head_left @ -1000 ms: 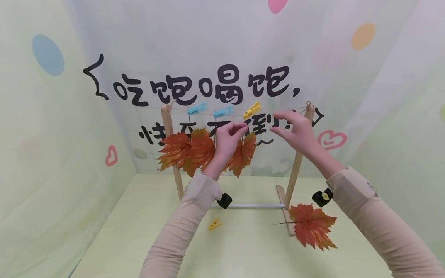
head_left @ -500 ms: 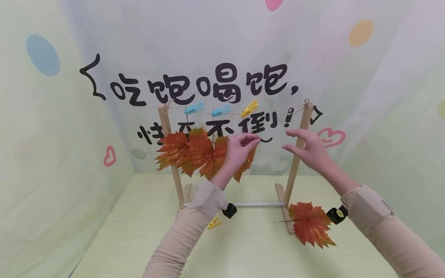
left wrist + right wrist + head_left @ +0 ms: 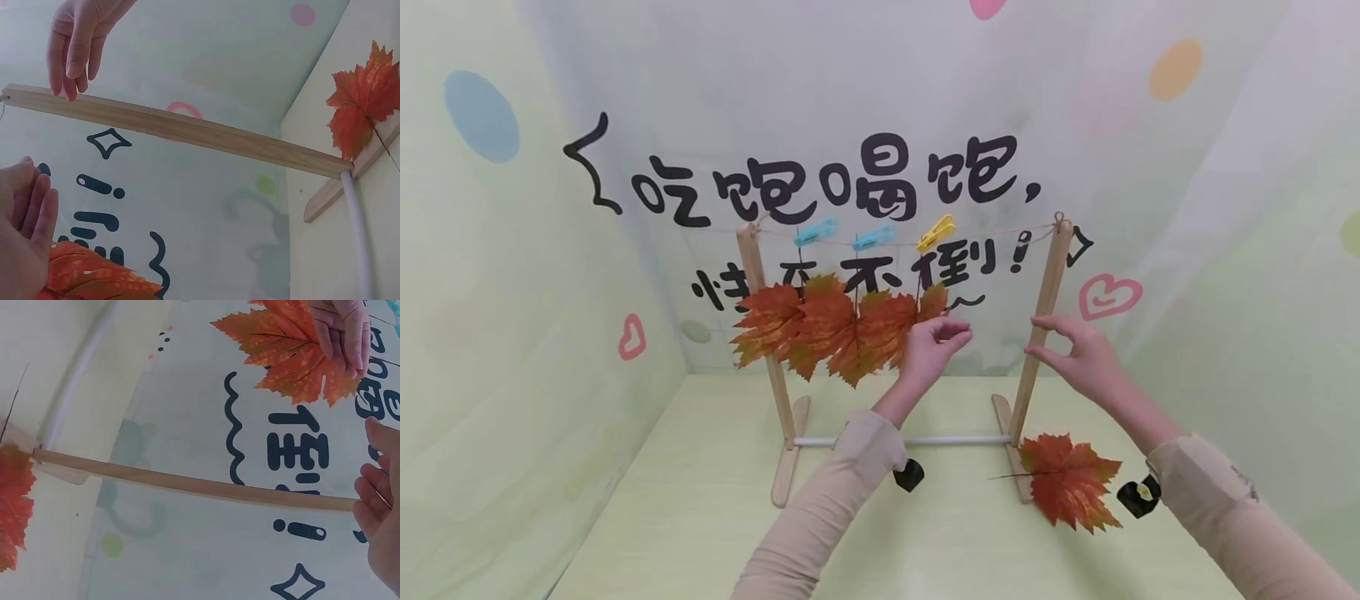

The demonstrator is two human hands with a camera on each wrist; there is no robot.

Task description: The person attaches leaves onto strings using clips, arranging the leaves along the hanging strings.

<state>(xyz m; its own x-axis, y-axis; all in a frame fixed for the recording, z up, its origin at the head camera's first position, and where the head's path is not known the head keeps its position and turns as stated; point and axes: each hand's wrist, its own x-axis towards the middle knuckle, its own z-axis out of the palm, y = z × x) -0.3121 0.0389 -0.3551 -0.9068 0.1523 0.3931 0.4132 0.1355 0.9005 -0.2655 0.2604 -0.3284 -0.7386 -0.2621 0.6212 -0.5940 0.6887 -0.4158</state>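
In the head view, my left hand [image 3: 928, 354] is in front of the rightmost hanging maple leaf [image 3: 933, 302] and hides much of it. Its fingers are loosely bent toward the thumb, with nothing seen between them. My right hand [image 3: 1078, 354] is beside the rack's right wooden post [image 3: 1043, 325], thumb and fingers apart and holding nothing. Two more orange-red leaves, a left one [image 3: 767, 321] and a middle one [image 3: 853, 333], hang by their stems from the string. Along it sit two blue clothespins [image 3: 874, 237] and a yellow clothespin [image 3: 936, 232], one above each leaf.
A loose maple leaf [image 3: 1070, 481] lies by the rack's right foot [image 3: 1002, 410], its stem pointing left. A white rod [image 3: 958, 439] joins the posts low down. The left post [image 3: 752, 258] holds the string's other end. Behind hangs a printed backdrop [image 3: 820, 75].
Both hands have moved down and to the right, away from the string and the yellow clothespin. The yellow clothespin on the table is now hidden behind the left arm.
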